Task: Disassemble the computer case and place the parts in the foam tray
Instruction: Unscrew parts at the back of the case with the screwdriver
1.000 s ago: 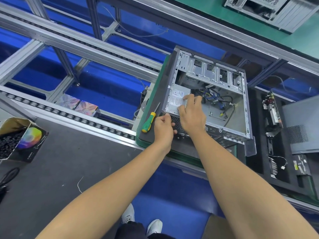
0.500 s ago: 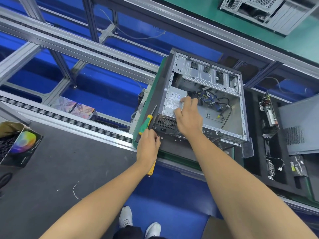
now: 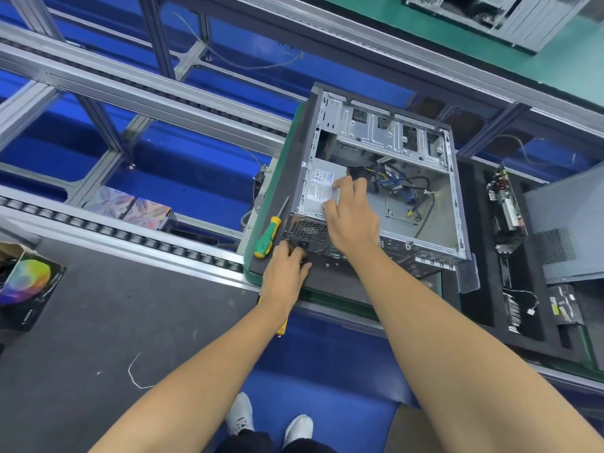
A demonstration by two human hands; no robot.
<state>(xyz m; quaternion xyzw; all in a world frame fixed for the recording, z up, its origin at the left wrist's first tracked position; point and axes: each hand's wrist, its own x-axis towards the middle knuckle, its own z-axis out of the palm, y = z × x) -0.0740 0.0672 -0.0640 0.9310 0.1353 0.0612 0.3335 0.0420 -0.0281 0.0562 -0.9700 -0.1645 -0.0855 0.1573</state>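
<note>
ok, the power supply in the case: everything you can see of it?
The power supply is a silver-grey metal box with a white printed label on top and a perforated fan grille on its rear face. It sits in the open computer case, in the near left corner, level. The right hand rests on its top, fingers at its inner edge, where dark cables emerge. The left hand is at its rear socket.

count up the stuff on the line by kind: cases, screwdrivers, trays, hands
computer cases: 2, the open computer case being worked on and a second case at the top edge
screwdrivers: 1, the green-handled screwdriver
foam trays: 1, the black foam tray
hands: 2, left hand and right hand
total: 6
</note>
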